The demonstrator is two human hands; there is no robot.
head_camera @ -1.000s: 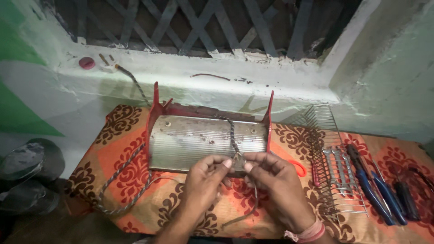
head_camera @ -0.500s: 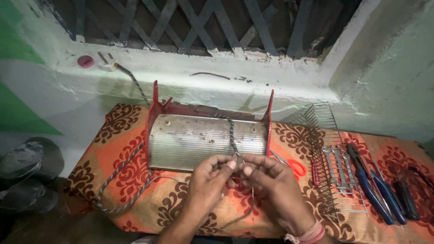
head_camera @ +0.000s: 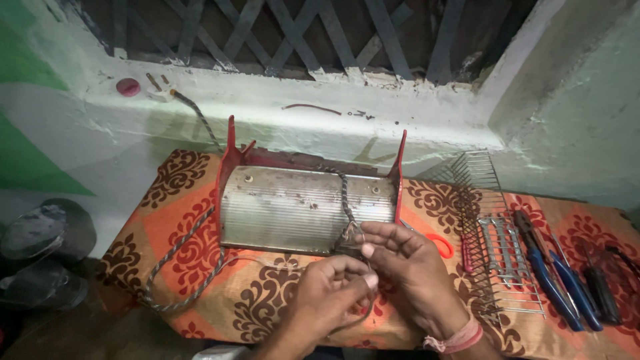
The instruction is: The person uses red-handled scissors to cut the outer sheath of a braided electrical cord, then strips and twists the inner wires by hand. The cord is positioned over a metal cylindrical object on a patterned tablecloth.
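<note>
A red-framed electric heater with a ribbed metal reflector (head_camera: 303, 210) lies on an orange patterned cloth (head_camera: 193, 253). A braided cord (head_camera: 345, 197) runs over the reflector down to its front edge. My left hand (head_camera: 330, 297) and my right hand (head_camera: 403, 263) meet just in front of the heater. Both pinch thin wires at the end of that cord. A second length of braided cord (head_camera: 177, 257) loops over the cloth on the left and climbs to a plug (head_camera: 162, 89) on the window ledge.
A wire grille (head_camera: 497, 230) lies to the right of the heater. Spanners (head_camera: 500, 243), blue-handled pliers (head_camera: 550, 270) and screwdrivers (head_camera: 603, 283) rest beside it. A pink cap (head_camera: 128, 87) sits on the ledge. Dark sandals (head_camera: 40, 257) lie on the floor at left.
My hands have shifted slightly lower and closer together at the cord's end. The heater and tools have not moved.
</note>
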